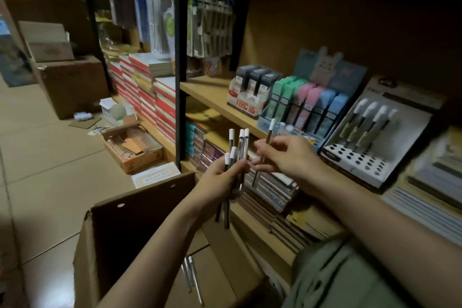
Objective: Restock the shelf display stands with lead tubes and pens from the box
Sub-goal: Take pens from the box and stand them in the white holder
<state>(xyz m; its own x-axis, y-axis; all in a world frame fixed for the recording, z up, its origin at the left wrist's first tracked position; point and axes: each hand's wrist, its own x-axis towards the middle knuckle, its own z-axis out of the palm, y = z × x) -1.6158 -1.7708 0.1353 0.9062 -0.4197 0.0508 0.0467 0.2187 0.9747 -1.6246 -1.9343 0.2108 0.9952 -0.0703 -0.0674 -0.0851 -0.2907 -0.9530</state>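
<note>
My left hand [222, 177] grips a bundle of several white-capped pens [240, 144], held upright above the open cardboard box [140, 220]. My right hand [287, 155] pinches a single white-capped pen [269, 132] beside the bundle. A few more pens [193, 277] lie on the bottom of the box. On the wooden shelf to the right stands a white pen display stand [370, 157] with several empty holes and a few capped pens in its back row. Left of it sit a pastel lead tube display [302, 107] and a red-and-white display of dark boxes [252, 90].
Stacked notebooks [150, 92] fill the lower left shelf behind a black upright post [180, 70]. Cardboard boxes [72, 82] and an open tray box [132, 147] sit on the tiled floor. Paper pads [430, 187] lie at the far right. More stationery packs line the shelf under my hands.
</note>
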